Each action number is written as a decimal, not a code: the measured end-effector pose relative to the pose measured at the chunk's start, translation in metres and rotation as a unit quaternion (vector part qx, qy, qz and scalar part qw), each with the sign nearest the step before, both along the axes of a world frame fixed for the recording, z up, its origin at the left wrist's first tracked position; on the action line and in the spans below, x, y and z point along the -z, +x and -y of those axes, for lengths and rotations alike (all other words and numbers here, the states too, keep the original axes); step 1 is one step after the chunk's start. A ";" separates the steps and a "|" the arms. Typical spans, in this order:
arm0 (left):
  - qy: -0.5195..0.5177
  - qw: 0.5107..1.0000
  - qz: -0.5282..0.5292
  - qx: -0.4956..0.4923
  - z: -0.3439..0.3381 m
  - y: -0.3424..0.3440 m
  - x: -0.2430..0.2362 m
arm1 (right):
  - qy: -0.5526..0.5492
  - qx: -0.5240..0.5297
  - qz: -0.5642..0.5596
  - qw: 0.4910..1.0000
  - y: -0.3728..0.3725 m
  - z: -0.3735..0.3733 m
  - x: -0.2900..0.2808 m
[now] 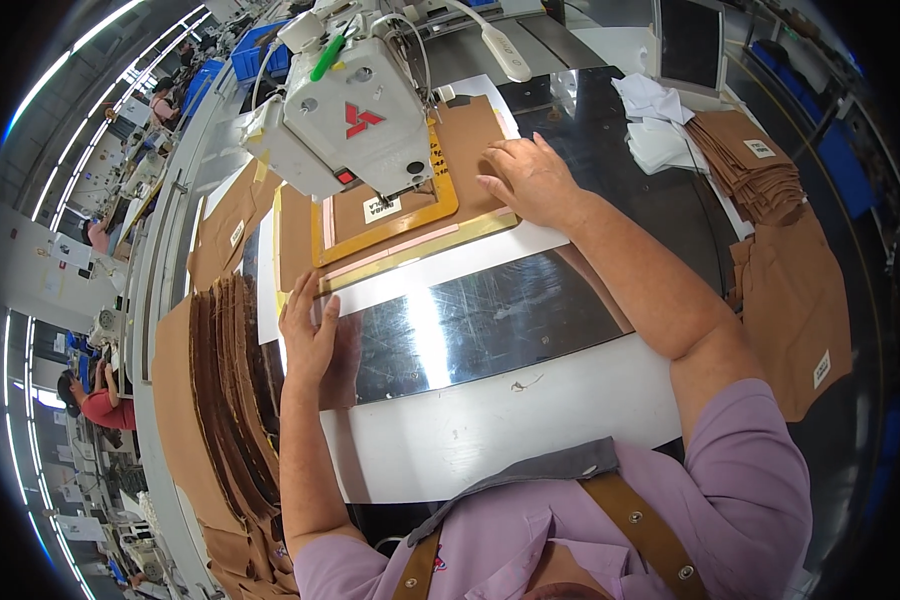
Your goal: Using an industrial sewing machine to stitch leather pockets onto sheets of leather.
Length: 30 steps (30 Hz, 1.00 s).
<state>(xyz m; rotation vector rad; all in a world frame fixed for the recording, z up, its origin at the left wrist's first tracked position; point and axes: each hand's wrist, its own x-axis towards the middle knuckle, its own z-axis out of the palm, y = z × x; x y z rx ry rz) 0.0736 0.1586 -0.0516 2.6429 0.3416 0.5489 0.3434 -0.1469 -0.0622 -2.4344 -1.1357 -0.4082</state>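
Observation:
Under the head of a large white industrial sewing machine [345, 115], a brown fabric panel [475, 140] with a small white label [380, 210] lies flat. A yellow clamp frame [395, 241] surrounds the label, and a strip of yellow tape [420, 252] runs along the panel's near edge. My left hand [308, 330] is at the near left corner of this work, its fingers apart and holding nothing. On the right, my right hand [532, 180] is over the panel's right edge, fingers spread and thumb out, gripping nothing. The machine's needle area is partly hidden behind its head.
A tall stack of brown fabric pieces [215, 390] stands left of my left forearm. More labelled brown pieces [745, 160] and white cloths [660, 125] lie at the right. A shiny metal plate [450, 320] spans the near table. Other people work far left.

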 end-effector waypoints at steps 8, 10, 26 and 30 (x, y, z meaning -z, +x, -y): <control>0.004 0.999 0.013 -0.050 -0.021 -0.020 0.008 | -0.118 0.086 0.000 0.989 0.005 0.013 -0.021; 0.023 0.999 0.007 -0.042 -0.019 -0.014 0.011 | -0.187 0.109 -0.056 0.975 0.009 0.025 -0.036; 0.121 0.970 -0.147 -0.148 0.040 0.109 0.019 | -0.172 0.270 -0.100 0.942 0.043 0.096 -0.019; 0.075 0.977 -0.153 -0.126 0.047 0.111 0.006 | -0.126 0.241 -0.125 0.954 0.038 0.091 -0.016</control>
